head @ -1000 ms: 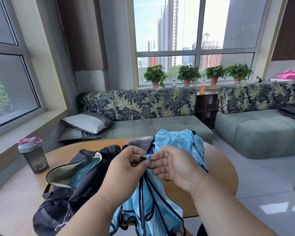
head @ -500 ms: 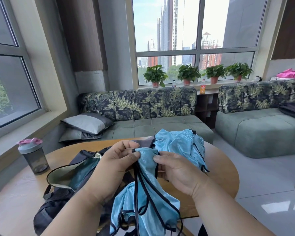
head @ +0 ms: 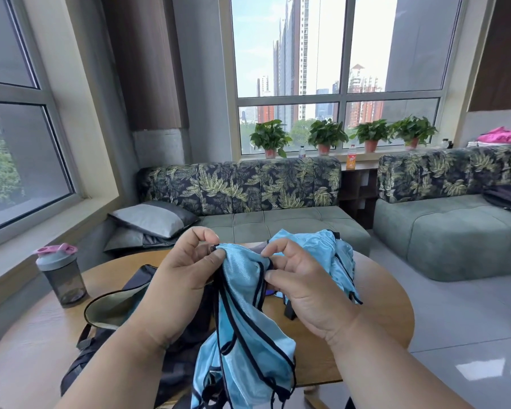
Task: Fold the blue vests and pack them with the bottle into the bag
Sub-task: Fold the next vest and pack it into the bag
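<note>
A light blue vest with black trim [head: 242, 343] hangs bunched in front of me over the round wooden table [head: 375, 320]. My left hand [head: 186, 270] pinches its upper edge at the left, and my right hand [head: 298, 278] pinches the black-trimmed edge at the right. Another blue vest [head: 316, 246] lies crumpled on the table behind my right hand. The dark bag [head: 109, 320] lies open to the left, with blue cloth inside it, partly hidden by my left arm. A grey bottle with a pink lid [head: 61, 276] stands at the table's left edge.
A leaf-patterned sofa [head: 248, 196] with grey cushions [head: 151, 219] stands behind the table, and a second sofa [head: 455, 225] is to the right. Potted plants [head: 325, 137] line the window sill. Tiled floor lies to the right of the table.
Both hands have lifted the vest higher and moved apart along its top edge, spreading the cloth between them. The bag and bottle have not moved.
</note>
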### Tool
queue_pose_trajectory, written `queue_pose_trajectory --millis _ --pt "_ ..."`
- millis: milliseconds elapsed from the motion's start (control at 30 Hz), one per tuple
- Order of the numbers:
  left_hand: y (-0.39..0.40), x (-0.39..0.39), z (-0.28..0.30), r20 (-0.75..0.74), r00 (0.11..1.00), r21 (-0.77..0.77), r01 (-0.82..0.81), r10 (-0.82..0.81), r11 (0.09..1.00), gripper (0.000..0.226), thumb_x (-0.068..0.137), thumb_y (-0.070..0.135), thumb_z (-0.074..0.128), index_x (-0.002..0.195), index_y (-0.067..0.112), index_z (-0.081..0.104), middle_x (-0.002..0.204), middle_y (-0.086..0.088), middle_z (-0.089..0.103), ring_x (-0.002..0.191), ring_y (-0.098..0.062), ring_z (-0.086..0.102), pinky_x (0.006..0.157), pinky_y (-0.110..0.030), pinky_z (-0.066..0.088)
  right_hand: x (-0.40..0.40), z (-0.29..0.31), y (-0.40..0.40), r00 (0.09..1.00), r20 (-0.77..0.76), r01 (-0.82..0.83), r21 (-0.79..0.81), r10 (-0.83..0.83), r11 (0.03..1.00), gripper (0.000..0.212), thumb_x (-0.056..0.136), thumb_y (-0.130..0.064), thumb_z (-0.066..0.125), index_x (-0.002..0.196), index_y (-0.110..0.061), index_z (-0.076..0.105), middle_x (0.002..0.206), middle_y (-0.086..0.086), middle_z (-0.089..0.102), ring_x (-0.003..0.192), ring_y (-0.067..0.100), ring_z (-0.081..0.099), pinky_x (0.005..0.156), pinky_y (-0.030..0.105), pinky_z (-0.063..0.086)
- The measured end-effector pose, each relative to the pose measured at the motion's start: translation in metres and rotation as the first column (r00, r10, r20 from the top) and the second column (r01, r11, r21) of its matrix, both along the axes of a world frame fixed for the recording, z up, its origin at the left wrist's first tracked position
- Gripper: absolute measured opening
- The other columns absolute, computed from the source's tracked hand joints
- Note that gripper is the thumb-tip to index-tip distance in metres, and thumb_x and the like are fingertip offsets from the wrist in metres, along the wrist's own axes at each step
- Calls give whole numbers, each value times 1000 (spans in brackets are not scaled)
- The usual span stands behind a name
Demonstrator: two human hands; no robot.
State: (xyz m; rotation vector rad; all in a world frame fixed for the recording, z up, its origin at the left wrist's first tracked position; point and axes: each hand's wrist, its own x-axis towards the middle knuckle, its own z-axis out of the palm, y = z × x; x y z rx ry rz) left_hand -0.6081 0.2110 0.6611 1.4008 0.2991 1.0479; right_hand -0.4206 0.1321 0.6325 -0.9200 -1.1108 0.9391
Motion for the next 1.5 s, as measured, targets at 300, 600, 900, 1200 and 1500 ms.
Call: queue_pose_trajectory --millis 300,600,900,1200,1500 --pt "-5 -1 3 -25 1000 28 18 -17 999 12 103 -2 53 103 10 55 85 -9 65 74 -19 63 68 -26 56 -14 3 -2 999 -2 32 64 -32 997 31 85 -2 81 110 -16 70 116 23 74 104 30 71 99 47 56" --pt "-5 1 1 -24 1000 -23 -13 12 1000 11 100 7 65 100 16 61 100 -21 64 85 -30 58 76 -39 51 -19 -4 1 997 77 3 43 -6 999 42 84 -9 86 115 -23 62 112 15 70 102 22 61 105 57 51" --pt "-5 2 1 -41 998 -7 -40 39 999 14 104 3 56 100 15 59 91 -14 66 76 -23 62 69 -31 55 -30 -3 8 995 53 76 73 -79 994 17 85 -25 80 100 -23 71 96 10 64 93 26 58 96 56 50" --pt "-1 -2 11 -47 986 74 -156 160 985 24 103 6 58 91 26 64 84 -1 62 76 -15 52 73 -31 42 -20 17 4 934 20 348 169 -357 922 23 98 -5 70 89 -26 73 92 10 74 85 20 66 85 47 56" --pt "-12 4 50 70 979 93 -197 191 976 18 108 4 51 108 21 57 81 -1 65 68 -14 58 57 -25 52 -17 69 -8 909 116 334 371 -400 867 34 96 -1 70 83 -32 64 77 -3 63 73 15 56 71 29 49"
